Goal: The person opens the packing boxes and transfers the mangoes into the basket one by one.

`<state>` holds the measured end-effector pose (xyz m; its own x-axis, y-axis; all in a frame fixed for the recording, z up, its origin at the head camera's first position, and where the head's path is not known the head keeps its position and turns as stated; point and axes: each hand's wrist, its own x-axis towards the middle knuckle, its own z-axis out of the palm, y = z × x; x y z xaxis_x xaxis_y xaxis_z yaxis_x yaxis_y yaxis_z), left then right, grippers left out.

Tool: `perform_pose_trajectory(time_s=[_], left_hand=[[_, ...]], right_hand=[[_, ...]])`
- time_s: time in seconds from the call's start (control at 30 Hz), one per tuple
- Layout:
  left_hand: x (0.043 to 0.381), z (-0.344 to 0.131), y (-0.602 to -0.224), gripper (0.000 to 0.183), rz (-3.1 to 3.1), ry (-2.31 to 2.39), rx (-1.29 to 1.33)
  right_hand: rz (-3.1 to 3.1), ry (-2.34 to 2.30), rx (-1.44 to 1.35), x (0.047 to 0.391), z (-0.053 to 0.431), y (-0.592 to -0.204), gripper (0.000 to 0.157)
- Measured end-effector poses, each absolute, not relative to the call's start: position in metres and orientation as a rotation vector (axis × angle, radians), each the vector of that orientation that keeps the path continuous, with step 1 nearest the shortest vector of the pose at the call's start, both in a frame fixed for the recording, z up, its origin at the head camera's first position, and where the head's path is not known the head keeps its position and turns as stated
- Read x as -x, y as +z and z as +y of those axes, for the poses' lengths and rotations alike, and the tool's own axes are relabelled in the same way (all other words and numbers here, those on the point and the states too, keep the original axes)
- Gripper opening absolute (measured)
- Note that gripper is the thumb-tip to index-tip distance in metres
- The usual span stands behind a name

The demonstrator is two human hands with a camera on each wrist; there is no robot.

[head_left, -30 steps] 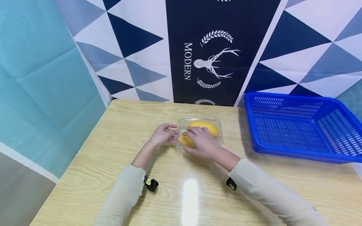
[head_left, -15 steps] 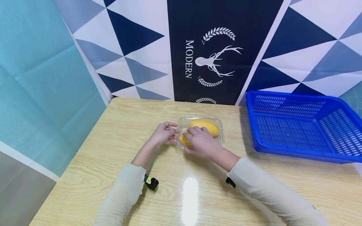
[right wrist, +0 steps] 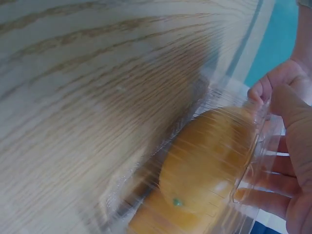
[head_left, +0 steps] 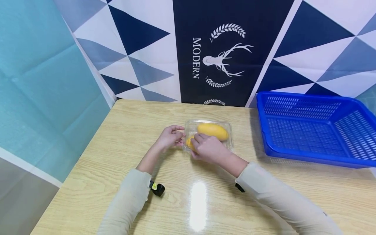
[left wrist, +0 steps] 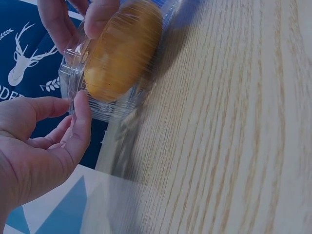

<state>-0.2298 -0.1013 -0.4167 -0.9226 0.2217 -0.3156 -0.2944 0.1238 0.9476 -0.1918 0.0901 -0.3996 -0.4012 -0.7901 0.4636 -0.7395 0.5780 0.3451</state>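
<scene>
A clear plastic clamshell box [head_left: 191, 123] lies on the wooden table with yellow mangoes inside. The rear mango [head_left: 212, 131] is in full view, while the front mango [head_left: 189, 142] is partly covered by fingers. At the box's left end, my left hand [head_left: 169, 137] pinches the plastic edge between thumb and fingers. My right hand [head_left: 211, 149] grips the near side of the box, its fingers reaching over the top and its thumb low at the front. In the right wrist view, a mango [right wrist: 204, 156] shows through the ribbed plastic beside the right hand [right wrist: 297, 161].
To the right stands a blue perforated basket [head_left: 264, 143]. The wooden table [head_left: 117, 156] backs onto a patterned wall cloth [head_left: 152, 71], and a teal sheet [head_left: 44, 81] hangs on the left.
The right fingers have drawn in slightly toward the near-left part of the box, uncovering more of the rear mango. My left hand stays at the left edge. The head view has tilted slightly.
</scene>
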Motion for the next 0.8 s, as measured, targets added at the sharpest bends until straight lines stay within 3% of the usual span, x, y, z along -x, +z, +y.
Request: perform_pose_trajectory(time_s=[0.8], left_hand=[[0.230,-0.099,-0.417,0.038,2.013,1.892,0.088]], right_hand=[[-2.085,-0.132,-1.239,0.197,0.092,-0.411,0.023]])
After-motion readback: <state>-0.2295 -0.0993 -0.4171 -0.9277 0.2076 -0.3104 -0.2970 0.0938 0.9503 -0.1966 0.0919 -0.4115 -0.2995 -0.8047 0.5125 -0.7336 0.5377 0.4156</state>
